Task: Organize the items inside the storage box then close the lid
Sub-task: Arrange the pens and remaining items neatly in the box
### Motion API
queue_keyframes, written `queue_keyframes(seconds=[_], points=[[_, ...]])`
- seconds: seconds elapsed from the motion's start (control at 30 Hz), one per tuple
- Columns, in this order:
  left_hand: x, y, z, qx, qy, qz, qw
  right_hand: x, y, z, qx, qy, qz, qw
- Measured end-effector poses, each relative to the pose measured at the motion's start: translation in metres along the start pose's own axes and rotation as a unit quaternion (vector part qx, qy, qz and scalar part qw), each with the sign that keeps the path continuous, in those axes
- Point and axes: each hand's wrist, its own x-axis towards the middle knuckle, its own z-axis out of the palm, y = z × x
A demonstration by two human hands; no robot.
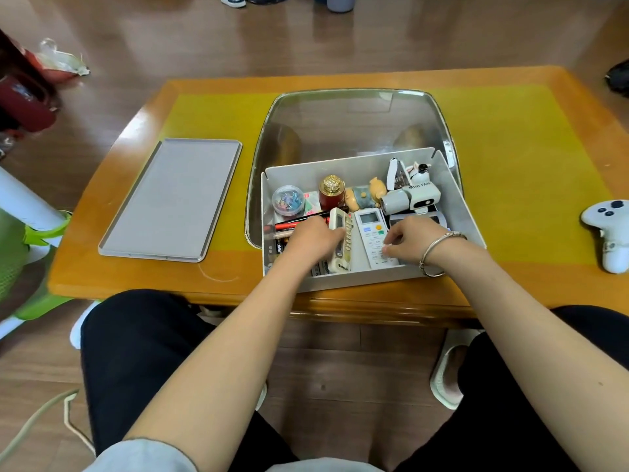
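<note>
A grey storage box (pixel 457 202) stands on the table's near edge, packed with small items. Its flat grey lid (pixel 173 201) lies on the table to the left. Inside the box my left hand (pixel 311 238) grips a cream remote (pixel 340 245) turned on its side. My right hand (pixel 410 241) has its fingers curled on the lower part of a white remote (pixel 372 233) that lies flat beside it. Behind them sit a tub of clips (pixel 287 199), a red bottle with a gold cap (pixel 332 192), a pig figurine (pixel 364 195) and a white mini fan (pixel 412 195). Red pens (pixel 292 224) lie at the left.
A clear plastic tub (pixel 354 120) sits behind the storage box. A white game controller (pixel 609 229) lies at the table's right edge. A green and white chair (pixel 20 240) stands to the left. My knees are under the table's front edge.
</note>
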Motion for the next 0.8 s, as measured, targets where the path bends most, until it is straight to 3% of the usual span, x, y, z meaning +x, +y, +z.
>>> queue_keyframes(seconds=[0.5, 0.67, 0.8], points=[[0.003, 0.015, 0.014, -0.040, -0.043, -0.031, 0.998, 0.005, -0.001, 0.007, 0.005, -0.018, 0.012, 1.000], [0.000, 0.011, 0.016, 0.062, 0.020, 0.010, 0.998, 0.005, -0.003, 0.010, -0.002, -0.013, 0.006, 1.000], [0.000, 0.008, 0.018, 0.065, -0.012, 0.011, 0.998, 0.004, -0.004, 0.010, -0.004, -0.013, -0.002, 1.000]])
